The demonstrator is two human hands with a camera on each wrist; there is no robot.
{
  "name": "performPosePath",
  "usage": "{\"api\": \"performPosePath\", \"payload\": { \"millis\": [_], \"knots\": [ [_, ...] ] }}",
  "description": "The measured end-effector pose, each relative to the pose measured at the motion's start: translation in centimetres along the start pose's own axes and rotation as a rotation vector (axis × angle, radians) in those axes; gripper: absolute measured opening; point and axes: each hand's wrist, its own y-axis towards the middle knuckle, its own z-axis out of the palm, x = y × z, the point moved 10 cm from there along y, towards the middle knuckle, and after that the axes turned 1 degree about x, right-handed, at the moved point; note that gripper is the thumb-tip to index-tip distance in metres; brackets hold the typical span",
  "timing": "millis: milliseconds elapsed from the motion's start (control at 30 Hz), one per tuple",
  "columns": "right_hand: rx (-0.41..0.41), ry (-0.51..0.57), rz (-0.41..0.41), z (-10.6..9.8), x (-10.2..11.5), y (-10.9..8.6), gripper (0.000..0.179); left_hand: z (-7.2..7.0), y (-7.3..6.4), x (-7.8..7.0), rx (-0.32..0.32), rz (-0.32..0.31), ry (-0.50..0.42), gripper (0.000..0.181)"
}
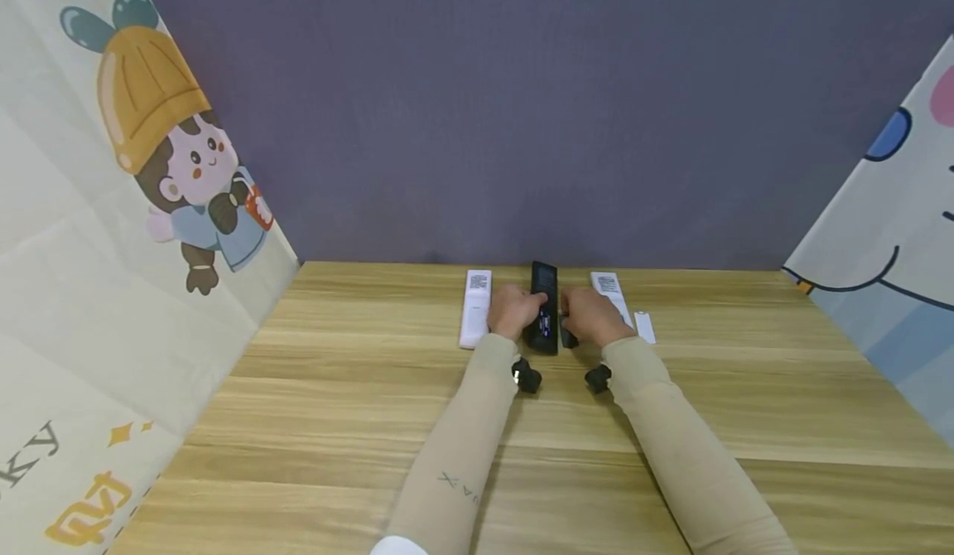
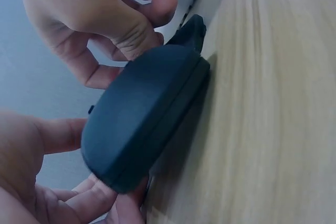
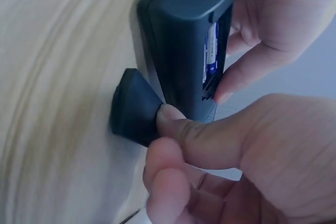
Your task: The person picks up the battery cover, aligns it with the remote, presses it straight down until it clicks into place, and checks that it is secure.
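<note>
My left hand (image 1: 513, 313) grips a black remote control (image 1: 546, 283), thumb on one side and fingers on the other. The remote is tilted, its back facing up. In the right wrist view its battery compartment is uncovered, with blue-and-white batteries (image 3: 211, 48) inside. Close beside it, my right hand (image 1: 594, 316) pinches a black battery cover (image 3: 137, 106) between thumb and curled fingers. This cover is apart from the compartment, near the tabletop, at the remote's right side. In the left wrist view, the remote's rounded end (image 2: 131, 114) hides the compartment.
On the wooden table (image 1: 358, 406), a white remote (image 1: 475, 311) lies left of my left hand. Another white remote (image 1: 607, 286) lies partly under my right hand, with a small white cover (image 1: 644, 327) to its right. A grey-purple wall (image 1: 522, 124) stands behind.
</note>
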Motion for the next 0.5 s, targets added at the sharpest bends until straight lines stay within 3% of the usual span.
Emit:
{"api": "performPosePath", "payload": {
  "millis": [167, 400, 500],
  "knots": [
    [-0.019, 0.004, -0.004, -0.49, 0.02, -0.21, 0.012, 0.09, 0.03, 0.02, 0.011, 0.007, -0.054, 0.028],
    [-0.040, 0.028, -0.003, -0.98, -0.07, -0.22, 0.011, 0.67, 0.38, 0.33, 0.076, -0.013, -0.300, 0.027],
    [-0.036, 0.046, -0.010, -1.05, -0.21, -0.09, 0.010, 0.81, 0.34, 0.43, 0.092, -0.031, -0.355, 0.027]
  ]
}}
